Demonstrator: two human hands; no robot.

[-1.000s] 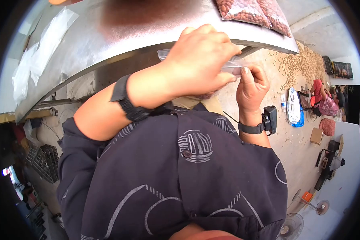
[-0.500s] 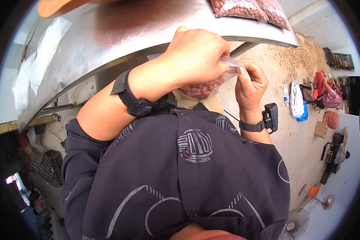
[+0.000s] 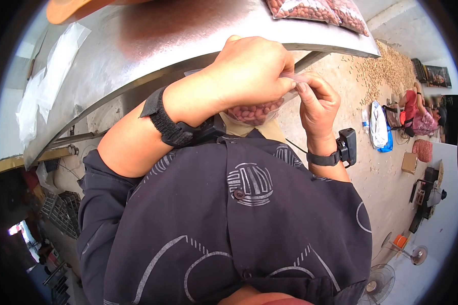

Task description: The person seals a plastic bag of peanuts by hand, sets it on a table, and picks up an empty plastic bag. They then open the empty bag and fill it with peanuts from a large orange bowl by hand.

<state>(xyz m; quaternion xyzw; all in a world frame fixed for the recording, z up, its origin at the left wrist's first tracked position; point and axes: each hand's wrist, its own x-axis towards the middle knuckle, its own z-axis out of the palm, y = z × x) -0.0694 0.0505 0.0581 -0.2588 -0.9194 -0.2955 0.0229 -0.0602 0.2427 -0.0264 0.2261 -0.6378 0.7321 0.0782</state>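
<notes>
A clear plastic bag (image 3: 254, 114) of reddish-skinned peanuts hangs at the table's near edge, in front of my dark shirt. Gripping its upper edge, my left hand (image 3: 254, 66) reaches across with the back of the hand up and the fingers curled. My right hand (image 3: 318, 101) pinches the same edge between thumb and index finger. The two hands nearly touch at the fingertips. Part of the bag is hidden behind my left hand and forearm.
The metal table (image 3: 188, 46) curves across the top, with filled peanut bags (image 3: 310, 12) at its far right. Empty plastic bags (image 3: 56, 76) lie left, below an orange rim (image 3: 76, 9). Unshelled peanuts (image 3: 384, 73) cover the floor at right, near a person (image 3: 423, 114). Fans (image 3: 379, 284) stand lower right.
My right thumb and fingers have shifted slightly left along the bag's edge, closer to my left fingertips. My left hand keeps its hold, almost still. The background person's arm has moved.
</notes>
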